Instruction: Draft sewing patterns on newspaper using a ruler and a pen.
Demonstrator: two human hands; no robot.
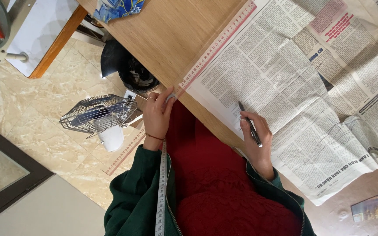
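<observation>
My left hand [156,117] pinches a long clear ruler with red markings [217,43] at the edge of a wooden table [162,35]. The ruler runs diagonally along the left border of a spread, creased newspaper [285,78]. My right hand [255,140] rests on the lower edge of the newspaper and holds a black pen [250,126], tip pointing up onto the paper. Faint curved pencil lines show on the newspaper's lower right part. A white measuring tape [161,192] hangs down over my green jacket and red sweater.
A small wire-caged fan [95,114] stands on the tiled floor to the left, beside a black round bin [130,72]. Blue floral fabric [119,8] lies at the table's top edge. A colourful booklet [375,205] sits bottom right. A white-topped bench [44,30] is top left.
</observation>
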